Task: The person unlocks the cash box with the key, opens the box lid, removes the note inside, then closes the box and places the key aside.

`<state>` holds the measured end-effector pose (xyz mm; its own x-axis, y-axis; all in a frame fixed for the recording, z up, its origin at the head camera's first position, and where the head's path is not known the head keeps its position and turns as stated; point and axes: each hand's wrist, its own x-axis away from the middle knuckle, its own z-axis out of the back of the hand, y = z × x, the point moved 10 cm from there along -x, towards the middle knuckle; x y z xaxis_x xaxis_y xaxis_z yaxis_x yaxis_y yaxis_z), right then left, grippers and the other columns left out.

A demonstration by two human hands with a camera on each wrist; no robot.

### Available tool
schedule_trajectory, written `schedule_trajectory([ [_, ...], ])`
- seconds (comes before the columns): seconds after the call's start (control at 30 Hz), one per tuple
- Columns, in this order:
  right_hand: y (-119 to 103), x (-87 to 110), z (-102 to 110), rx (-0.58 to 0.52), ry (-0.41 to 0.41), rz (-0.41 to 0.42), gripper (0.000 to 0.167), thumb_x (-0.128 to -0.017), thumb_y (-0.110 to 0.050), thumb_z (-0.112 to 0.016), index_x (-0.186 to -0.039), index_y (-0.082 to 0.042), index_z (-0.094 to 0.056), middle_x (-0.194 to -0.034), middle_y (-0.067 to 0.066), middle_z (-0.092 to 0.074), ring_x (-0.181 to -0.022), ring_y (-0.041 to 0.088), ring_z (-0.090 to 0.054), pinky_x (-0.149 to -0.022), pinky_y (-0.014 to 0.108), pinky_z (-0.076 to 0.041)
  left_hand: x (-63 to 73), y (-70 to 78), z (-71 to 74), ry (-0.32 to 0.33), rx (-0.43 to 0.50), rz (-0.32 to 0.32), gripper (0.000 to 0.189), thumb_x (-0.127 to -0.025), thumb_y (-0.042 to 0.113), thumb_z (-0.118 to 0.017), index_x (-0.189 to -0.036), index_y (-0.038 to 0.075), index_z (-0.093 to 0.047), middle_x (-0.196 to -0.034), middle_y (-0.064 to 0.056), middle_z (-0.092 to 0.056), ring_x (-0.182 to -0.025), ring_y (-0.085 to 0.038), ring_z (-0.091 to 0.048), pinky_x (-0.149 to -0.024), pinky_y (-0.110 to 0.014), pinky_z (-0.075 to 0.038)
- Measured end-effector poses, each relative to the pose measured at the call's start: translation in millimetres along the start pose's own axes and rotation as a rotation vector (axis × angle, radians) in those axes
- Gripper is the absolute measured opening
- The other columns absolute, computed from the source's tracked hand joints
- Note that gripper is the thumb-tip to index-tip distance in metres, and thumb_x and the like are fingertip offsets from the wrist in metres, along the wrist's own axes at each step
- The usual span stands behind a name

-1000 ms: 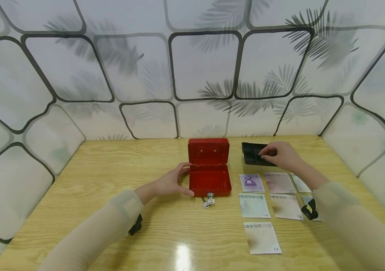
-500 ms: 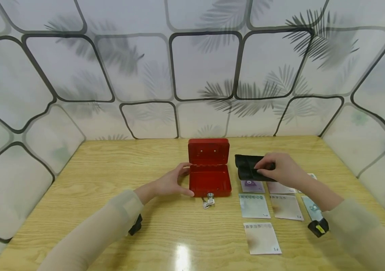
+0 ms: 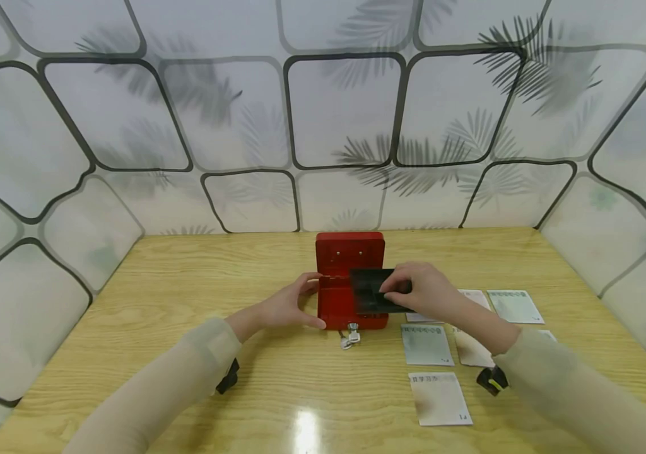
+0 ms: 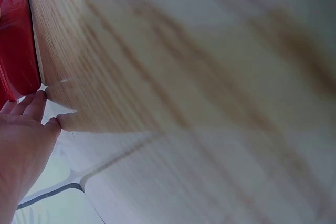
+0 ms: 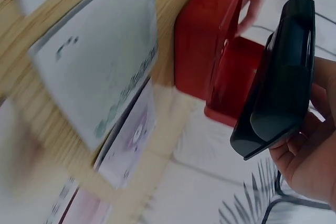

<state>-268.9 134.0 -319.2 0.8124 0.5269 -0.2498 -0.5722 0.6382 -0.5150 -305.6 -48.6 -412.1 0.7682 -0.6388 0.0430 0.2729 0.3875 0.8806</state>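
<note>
A red cash box (image 3: 337, 302) stands on the table with its lid (image 3: 349, 255) raised at the back. My left hand (image 3: 283, 306) holds the box's left side, thumb by the front corner and fingers by the rear one. In the left wrist view, those fingertips (image 4: 38, 100) touch the red wall. My right hand (image 3: 428, 290) pinches a black compartment tray (image 3: 368, 291) by its middle. The tray hangs over the right part of the open box, tilted in the right wrist view, and hides some of the interior. Keys (image 3: 347, 340) hang from the lock (image 3: 353, 328) at the front.
Play banknotes lie in rows right of the box, among them a greenish one (image 3: 427, 345), a beige one (image 3: 441, 399) and a pale one (image 3: 515, 307). My right forearm covers part of several. A patterned backdrop (image 3: 340, 107) rises behind the wooden table (image 3: 215, 258).
My right hand has carried the black tray from the back right, leftward and towards me, over the banknotes to the box. The left hand has stayed at the box's side.
</note>
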Motion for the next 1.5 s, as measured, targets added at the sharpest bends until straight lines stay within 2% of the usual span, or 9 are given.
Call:
schedule_trajectory([
  [0.23, -15, -19.6, -24, 0.003, -0.033, 0.015, 0.008, -0.085, -0.005, -0.074, -0.089, -0.012, -0.076, -0.081, -0.009, -0.063, -0.066, 0.006, -0.052, -0.059, 0.026, -0.047, -0.7, -2.7, 0.2, -0.004, -0.024, 0.023, 0.09, -0.077, 0.014, -0.084, -0.146, 0.008, -0.026, -0.15, -0.02, -0.036, -0.14, -0.03, -0.031, -0.115, -0.045, -0.019],
  [0.53, -16, -36.6, -48, 0.076, -0.088, -0.047, 0.006, -0.086, -0.01, -0.075, -0.09, -0.015, -0.077, -0.078, -0.011, -0.06, -0.071, 0.009, -0.051, -0.064, 0.027, -0.046, -1.3, -5.1, 0.9, -0.009, -0.041, 0.042, 0.093, -0.078, 0.017, -0.084, -0.148, 0.011, -0.024, -0.151, -0.018, -0.035, -0.14, -0.029, -0.031, -0.115, -0.046, -0.016],
  [0.8, -11, -41.3, -57, 0.106, -0.07, -0.072, 0.005, -0.085, -0.01, -0.075, -0.088, -0.014, -0.076, -0.081, -0.008, -0.063, -0.075, 0.012, -0.057, -0.068, 0.03, -0.049, -0.1, -6.2, 0.5, -0.005, -0.035, 0.042, 0.093, -0.078, 0.016, -0.084, -0.148, 0.01, -0.023, -0.151, -0.018, -0.035, -0.14, -0.029, -0.031, -0.115, -0.045, -0.017],
  [1.0, -6, -42.5, -64, 0.112, -0.092, -0.102, 0.005, -0.085, -0.01, -0.074, -0.088, -0.013, -0.076, -0.081, -0.007, -0.064, -0.074, 0.012, -0.057, -0.069, 0.031, -0.049, 0.2, -6.5, -0.2, -0.008, -0.03, 0.044, 0.093, -0.078, 0.017, -0.084, -0.148, 0.01, -0.023, -0.15, -0.018, -0.036, -0.139, -0.028, -0.032, -0.115, -0.047, -0.015],
  [1.27, -2, -43.5, -69, 0.133, -0.092, -0.117, 0.004, -0.085, -0.01, -0.075, -0.087, -0.013, -0.076, -0.083, -0.006, -0.067, -0.085, 0.017, -0.063, -0.083, 0.04, -0.052, 0.3, -4.4, 0.0, -0.01, -0.028, 0.044, 0.091, -0.079, 0.016, -0.083, -0.146, 0.009, -0.023, -0.15, -0.018, -0.037, -0.139, -0.028, -0.033, -0.115, -0.046, -0.014],
  [1.5, -2, -46.4, -71, 0.176, -0.103, -0.118, 0.002, -0.084, -0.013, -0.077, -0.086, -0.012, -0.076, -0.08, -0.007, -0.068, -0.084, 0.017, -0.062, -0.083, 0.04, -0.05, 0.4, -4.1, 0.2, -0.004, -0.029, 0.048, 0.088, -0.079, 0.015, -0.083, -0.143, 0.007, -0.024, -0.15, -0.018, -0.038, -0.139, -0.028, -0.033, -0.115, -0.045, -0.015],
])
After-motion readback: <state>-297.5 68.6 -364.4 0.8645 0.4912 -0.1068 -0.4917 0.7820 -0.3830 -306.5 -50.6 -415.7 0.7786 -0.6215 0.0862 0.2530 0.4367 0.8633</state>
